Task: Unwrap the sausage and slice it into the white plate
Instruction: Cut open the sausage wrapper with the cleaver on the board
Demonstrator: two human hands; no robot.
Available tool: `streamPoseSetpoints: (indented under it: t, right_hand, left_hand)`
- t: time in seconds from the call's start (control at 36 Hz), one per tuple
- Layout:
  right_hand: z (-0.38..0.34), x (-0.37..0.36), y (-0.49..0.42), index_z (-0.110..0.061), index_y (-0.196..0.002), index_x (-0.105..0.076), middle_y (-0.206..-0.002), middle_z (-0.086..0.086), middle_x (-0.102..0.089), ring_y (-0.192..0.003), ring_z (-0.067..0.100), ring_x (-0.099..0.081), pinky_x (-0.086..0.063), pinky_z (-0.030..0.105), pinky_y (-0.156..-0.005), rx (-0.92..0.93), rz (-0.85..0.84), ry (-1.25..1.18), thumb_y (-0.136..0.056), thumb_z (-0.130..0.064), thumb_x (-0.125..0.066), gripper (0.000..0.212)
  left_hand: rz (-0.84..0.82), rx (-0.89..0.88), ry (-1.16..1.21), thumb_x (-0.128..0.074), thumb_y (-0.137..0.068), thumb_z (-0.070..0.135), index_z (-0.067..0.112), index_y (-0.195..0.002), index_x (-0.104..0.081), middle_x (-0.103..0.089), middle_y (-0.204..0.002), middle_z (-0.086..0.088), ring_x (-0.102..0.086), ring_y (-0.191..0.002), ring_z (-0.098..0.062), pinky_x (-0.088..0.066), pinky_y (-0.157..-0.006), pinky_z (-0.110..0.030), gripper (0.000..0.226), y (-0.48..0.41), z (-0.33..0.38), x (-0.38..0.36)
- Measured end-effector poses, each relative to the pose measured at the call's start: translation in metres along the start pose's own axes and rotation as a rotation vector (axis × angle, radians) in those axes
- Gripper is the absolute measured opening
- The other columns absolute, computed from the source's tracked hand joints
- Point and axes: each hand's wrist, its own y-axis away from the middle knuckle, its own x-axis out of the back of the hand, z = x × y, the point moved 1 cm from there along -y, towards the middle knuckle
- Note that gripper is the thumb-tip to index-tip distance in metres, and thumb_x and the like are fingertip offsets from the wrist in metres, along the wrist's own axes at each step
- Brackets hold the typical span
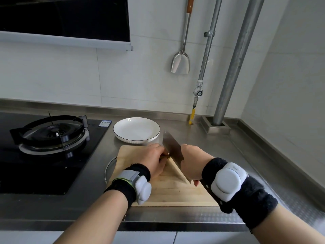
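On the cutting board [175, 191], the left grip [154, 160] curls over the sausage [165, 156]. Only a brownish sliver of it shows at the fingertips, right beside the knife [171, 145] blade. The right grip [191, 162] is closed round the knife handle. The likeliest trouble is the blade nicking the left fingertips, since they sit so close against it. The sausage could also roll under pressure. The white plate [136, 129] lies just beyond the board on the worktop [219, 147], with no slices in it.
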Motion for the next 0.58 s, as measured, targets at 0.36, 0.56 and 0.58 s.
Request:
streamPoseSetpoints:
  t: [0.36, 0.56, 0.58]
  right_hand:
    - [0.0027, -0.0022, 0.0033, -0.011, -0.112, -0.050, -0.095, 0.006, -0.065, -0.081, 0.028, -0.069, -0.059, 0.038, -0.075, 0.011, 0.053, 0.005, -0.088, -0.015, -0.048, 0.024]
    - [0.0030, -0.0023, 0.0053, -0.012, -0.108, -0.049, -0.093, 0.006, -0.064, -0.080, 0.029, -0.068, -0.059, 0.037, -0.071, 0.002, 0.068, -0.005, -0.089, -0.015, -0.047, 0.019]
    - [0.0024, -0.0031, 0.0059, -0.011, -0.108, -0.049, -0.092, 0.006, -0.064, -0.080, 0.029, -0.068, -0.059, 0.037, -0.073, 0.005, 0.075, 0.010, -0.089, -0.016, -0.048, 0.020]
  left_hand:
    - [-0.020, 0.018, -0.007, -0.058, -0.085, 0.023, 0.021, -0.098, -0.066, -0.060, -0.099, 0.002, -0.055, -0.100, -0.021, -0.048, -0.086, -0.038, 0.015, -0.0015, 0.0026, 0.0013]
    - [-0.022, 0.025, -0.007, -0.058, -0.085, 0.026, 0.025, -0.098, -0.066, -0.059, -0.099, 0.004, -0.056, -0.098, -0.019, -0.049, -0.085, -0.037, 0.015, -0.0009, 0.0027, 0.0020]
    - [-0.025, 0.025, -0.008, -0.058, -0.085, 0.026, 0.024, -0.097, -0.066, -0.059, -0.098, 0.004, -0.056, -0.098, -0.020, -0.049, -0.085, -0.038, 0.015, -0.0005, 0.0026, 0.0019]
